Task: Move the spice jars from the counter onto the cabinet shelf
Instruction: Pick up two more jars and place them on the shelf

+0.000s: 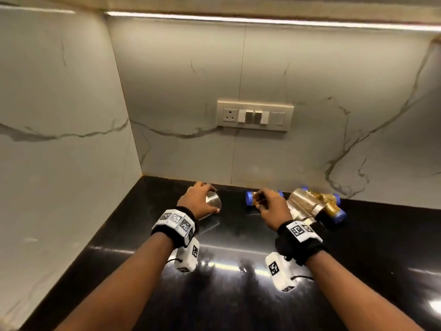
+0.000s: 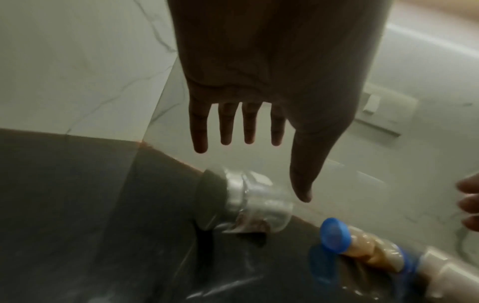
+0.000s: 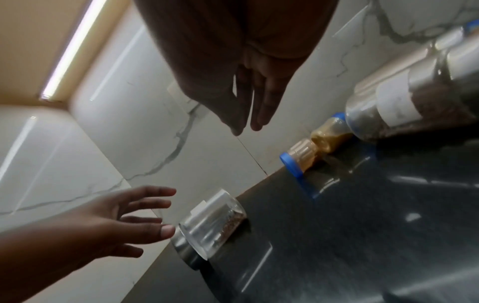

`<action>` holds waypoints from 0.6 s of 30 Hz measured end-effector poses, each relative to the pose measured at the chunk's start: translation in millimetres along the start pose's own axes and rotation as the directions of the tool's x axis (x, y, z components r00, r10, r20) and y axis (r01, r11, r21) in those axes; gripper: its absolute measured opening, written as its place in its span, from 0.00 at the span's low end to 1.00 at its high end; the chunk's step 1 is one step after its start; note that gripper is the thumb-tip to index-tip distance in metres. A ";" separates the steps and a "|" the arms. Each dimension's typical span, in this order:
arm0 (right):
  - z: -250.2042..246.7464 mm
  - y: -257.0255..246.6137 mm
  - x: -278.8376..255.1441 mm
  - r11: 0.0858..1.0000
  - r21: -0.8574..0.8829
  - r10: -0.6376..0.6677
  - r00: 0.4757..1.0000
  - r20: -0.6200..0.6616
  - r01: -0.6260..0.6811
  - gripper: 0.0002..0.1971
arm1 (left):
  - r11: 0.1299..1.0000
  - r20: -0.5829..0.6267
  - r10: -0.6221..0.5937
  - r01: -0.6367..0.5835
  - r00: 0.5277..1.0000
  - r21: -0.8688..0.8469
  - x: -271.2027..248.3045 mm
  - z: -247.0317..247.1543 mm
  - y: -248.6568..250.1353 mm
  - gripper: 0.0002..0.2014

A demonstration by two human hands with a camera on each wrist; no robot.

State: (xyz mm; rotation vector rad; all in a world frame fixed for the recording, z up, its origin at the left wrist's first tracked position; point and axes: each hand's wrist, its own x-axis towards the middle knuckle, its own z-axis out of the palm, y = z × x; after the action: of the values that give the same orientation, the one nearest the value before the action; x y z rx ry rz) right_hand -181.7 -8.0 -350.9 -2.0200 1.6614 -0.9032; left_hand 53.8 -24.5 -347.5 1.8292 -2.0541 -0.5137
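A glass spice jar with a silver lid (image 1: 213, 202) (image 2: 249, 201) (image 3: 210, 223) lies on its side on the black counter (image 1: 238, 302) near the back wall. My left hand (image 1: 199, 199) (image 2: 261, 168) (image 3: 155, 215) hovers just over it, fingers spread and straight, holding nothing. To the right lies a small blue-capped jar (image 1: 250, 199) (image 2: 362, 244) (image 3: 311, 147) of tan powder. My right hand (image 1: 267, 204) (image 3: 246, 127) hangs above it with straight fingers, not touching. Several more jars (image 1: 315, 204) (image 3: 414, 98) lie in a heap further right.
Marble walls close the corner on the left and behind the counter. A switch and socket panel (image 1: 254, 115) sits on the back wall above the jars. A light strip (image 1: 262, 20) runs under the cabinet overhead. The cabinet shelf is out of view.
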 end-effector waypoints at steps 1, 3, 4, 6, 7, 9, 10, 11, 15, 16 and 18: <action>8.8 6.1 3.9 1.000 -0.003 0.012 1.000 0.005 -0.012 0.10 | 0.999 0.010 -0.038 0.038 0.999 0.012 6.0 8.4 -12.2 0.32; 23.1 15.6 9.4 0.999 -0.012 0.040 0.999 0.013 -0.040 0.09 | 0.994 0.022 -0.111 0.111 0.994 0.025 16.0 21.5 -34.4 0.38; 29.7 20.0 10.8 0.998 -0.008 0.055 0.998 0.011 -0.055 0.09 | 0.990 0.025 -0.141 0.141 0.990 0.023 19.9 27.1 -44.3 0.40; 43.5 28.4 13.0 0.996 0.019 0.081 0.997 0.010 -0.082 0.09 | 0.983 0.035 -0.185 0.185 0.982 0.008 27.8 38.6 -61.4 0.46; 49.2 32.3 13.4 0.995 0.039 0.095 0.995 0.008 -0.095 0.10 | 0.980 0.040 -0.200 0.200 0.979 0.000 31.7 43.1 -67.8 0.49; 59.5 40.0 13.1 0.990 0.058 0.125 0.992 0.011 -0.126 0.10 | 0.973 0.059 -0.229 0.231 0.972 -0.020 38.5 50.9 -76.8 0.52; 63.0 43.6 12.3 0.988 0.058 0.140 0.990 0.012 -0.141 0.11 | 0.970 0.071 -0.238 0.241 0.969 -0.030 41.6 53.9 -80.3 0.53; 66.2 48.4 12.4 0.986 0.057 0.157 0.988 0.011 -0.157 0.11 | 0.968 0.082 -0.243 0.247 0.966 -0.043 45.7 57.5 -83.7 0.54; 69.8 64.6 11.2 0.975 0.086 0.204 0.979 -0.014 -0.202 0.11 | 0.957 0.053 -0.245 0.250 0.968 -0.148 52.9 67.6 -87.4 0.52; 69.1 69.0 11.4 0.973 0.095 0.215 0.976 -0.026 -0.211 0.11 | 0.955 0.038 -0.233 0.236 0.972 -0.180 54.5 70.5 -85.0 0.51; 64.7 76.6 11.9 0.971 0.098 0.221 0.974 -0.048 -0.216 0.11 | 0.951 0.007 -0.197 0.193 0.980 -0.242 56.6 74.8 -75.4 0.52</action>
State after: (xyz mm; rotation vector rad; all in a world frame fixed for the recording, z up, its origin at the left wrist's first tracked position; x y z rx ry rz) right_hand -192.2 -44.6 -444.3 -1.7247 1.7964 -0.9496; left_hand 77.1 -85.5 -448.6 1.8885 -1.7203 -0.7625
